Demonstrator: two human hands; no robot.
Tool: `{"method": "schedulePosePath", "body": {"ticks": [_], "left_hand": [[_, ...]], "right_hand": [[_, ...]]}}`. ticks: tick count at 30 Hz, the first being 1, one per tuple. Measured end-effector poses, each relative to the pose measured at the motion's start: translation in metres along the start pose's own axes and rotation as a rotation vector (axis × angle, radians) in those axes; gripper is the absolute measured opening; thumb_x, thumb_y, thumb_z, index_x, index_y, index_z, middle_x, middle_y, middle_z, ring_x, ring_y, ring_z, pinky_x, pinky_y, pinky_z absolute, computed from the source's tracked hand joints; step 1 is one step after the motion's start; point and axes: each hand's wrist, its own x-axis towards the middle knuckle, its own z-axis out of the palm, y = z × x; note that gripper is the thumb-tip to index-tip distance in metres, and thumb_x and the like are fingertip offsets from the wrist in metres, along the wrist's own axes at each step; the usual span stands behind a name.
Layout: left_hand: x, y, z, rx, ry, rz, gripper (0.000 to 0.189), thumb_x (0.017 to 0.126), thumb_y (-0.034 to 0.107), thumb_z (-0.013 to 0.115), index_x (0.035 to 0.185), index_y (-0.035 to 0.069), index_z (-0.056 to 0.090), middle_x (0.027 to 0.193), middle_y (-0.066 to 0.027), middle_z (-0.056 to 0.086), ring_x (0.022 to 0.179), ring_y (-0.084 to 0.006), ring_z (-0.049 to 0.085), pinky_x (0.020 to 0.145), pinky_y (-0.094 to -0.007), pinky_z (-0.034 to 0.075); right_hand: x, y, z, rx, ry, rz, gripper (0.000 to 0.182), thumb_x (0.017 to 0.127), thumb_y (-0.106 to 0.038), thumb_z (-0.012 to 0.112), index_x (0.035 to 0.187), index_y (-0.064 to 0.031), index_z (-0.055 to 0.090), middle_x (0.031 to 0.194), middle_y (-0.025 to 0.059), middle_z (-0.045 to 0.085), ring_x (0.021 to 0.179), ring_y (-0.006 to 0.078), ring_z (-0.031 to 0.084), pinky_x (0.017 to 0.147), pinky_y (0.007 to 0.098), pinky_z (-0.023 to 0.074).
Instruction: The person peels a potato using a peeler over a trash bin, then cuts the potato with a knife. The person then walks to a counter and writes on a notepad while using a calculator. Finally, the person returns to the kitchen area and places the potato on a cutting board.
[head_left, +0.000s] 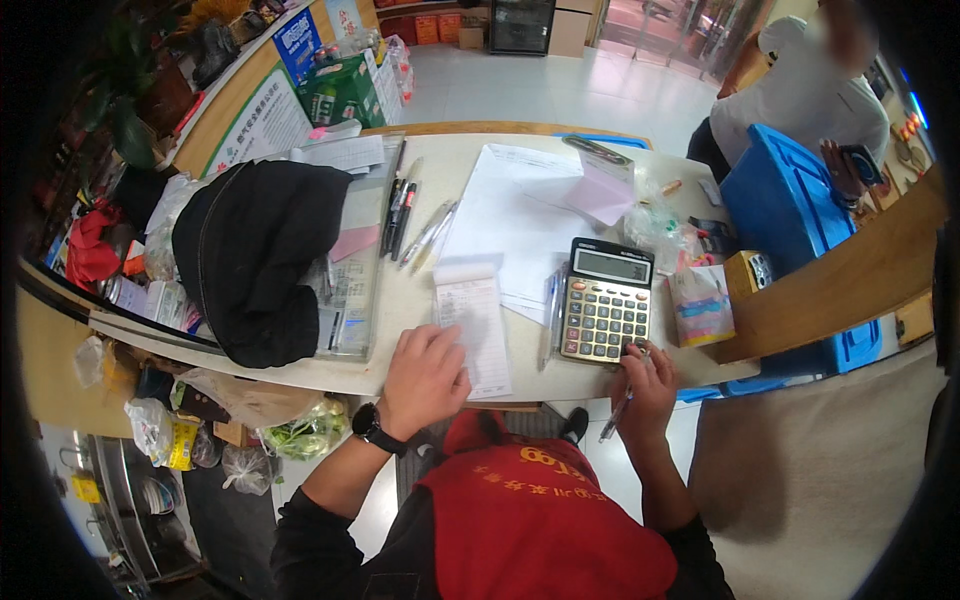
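Note:
My left hand (429, 375), with a black watch at the wrist, rests on the left edge of a narrow receipt pad (480, 319) that bears handwriting. A pen (616, 414) is held in my right hand (651, 386), its lower end pointing down towards me. A finger of that hand reaches the bottom key row of a gold and black calculator (609, 304); whether it presses a key I cannot tell. The display is lit with digits. Just left of the calculator lies another pen (553, 319). Large white paper sheets (517, 217) spread out behind the pad.
Several pens (397, 214) and a black cloth garment (255, 255) lie on the left of the white desk (405, 300). At right are a tissue packet (701, 306), a plastic bag (651, 225) and a blue bin (787, 187). Beyond it stands a person (799, 97) with a phone.

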Motion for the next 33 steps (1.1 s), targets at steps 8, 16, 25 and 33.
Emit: {"method": "schedulePosePath", "body": {"ticks": [8,16,25,33], "left_hand": [[-0.002,-0.002,0.000,0.009,0.020,0.022,0.031,0.070,0.010,0.072,0.097,0.000,0.062,0.122,-0.0158,0.064,0.107,-0.0370,0.057,0.092,-0.0492,0.048],[-0.002,-0.002,-0.001,-0.012,0.020,0.021,0.033,0.069,0.010,0.073,0.098,0.000,0.062,0.123,-0.0164,0.064,0.107,-0.0376,0.057,0.091,-0.0495,0.048],[-0.003,-0.002,-0.001,-0.001,0.024,0.034,0.032,0.069,0.011,0.073,0.097,0.000,0.062,0.122,-0.0162,0.064,0.107,-0.0363,0.058,0.091,-0.0484,0.049],[-0.004,-0.002,-0.003,0.001,0.043,0.042,0.030,0.069,0.011,0.072,0.096,0.000,0.063,0.122,-0.0157,0.065,0.106,-0.0355,0.058,0.089,-0.0473,0.050]], "right_hand": [[0.021,-0.031,-0.002,0.106,-0.044,-0.149,0.019,0.083,-0.008,0.070,0.101,-0.0059,0.067,0.109,0.0116,0.073,0.122,0.0349,0.061,0.107,0.0521,0.0432],[0.036,-0.034,0.009,0.135,-0.039,-0.167,0.020,0.082,-0.006,0.071,0.102,-0.0057,0.068,0.104,0.0125,0.073,0.119,0.0354,0.063,0.106,0.0525,0.0444],[0.035,-0.015,0.013,0.049,0.010,-0.094,0.019,0.082,-0.006,0.072,0.100,-0.0059,0.066,0.108,0.0117,0.074,0.120,0.0372,0.062,0.108,0.0536,0.0416],[0.018,-0.005,-0.002,0.067,0.016,-0.074,0.018,0.082,-0.003,0.071,0.099,-0.0062,0.066,0.110,0.0117,0.075,0.120,0.0370,0.062,0.110,0.0553,0.0405]]}}
